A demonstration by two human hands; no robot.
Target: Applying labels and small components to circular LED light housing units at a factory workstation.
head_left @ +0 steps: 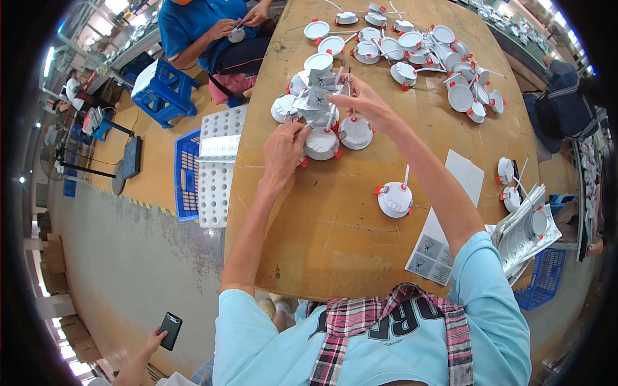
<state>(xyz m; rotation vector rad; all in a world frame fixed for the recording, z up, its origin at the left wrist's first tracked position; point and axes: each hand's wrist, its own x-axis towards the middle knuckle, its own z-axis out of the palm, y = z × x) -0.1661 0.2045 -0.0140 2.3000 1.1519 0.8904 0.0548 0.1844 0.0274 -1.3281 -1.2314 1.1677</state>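
Both my hands work over a cluster of round white downlights with red clips, such as the downlight (321, 143) at the front of the cluster. Above them stand grey printed labels, the nearest a small label (318, 98). My right hand (368, 106) reaches in from the right, its thumb against this label and its fingers curled behind, near thin wires. My left hand (283, 151) is closed at the front left of the cluster, fingertips pinched beside the front downlight; what they grip is hidden. A second downlight (356, 132) lies just below my right hand.
A lone downlight (394, 199) and a label sheet (430, 257) lie right of my arms. Many downlights (460, 96) spread across the far table. A paper stack (524, 235) is at the right edge. A co-worker (199, 32) sits far left; another person's hand holds a phone (170, 330) lower left.
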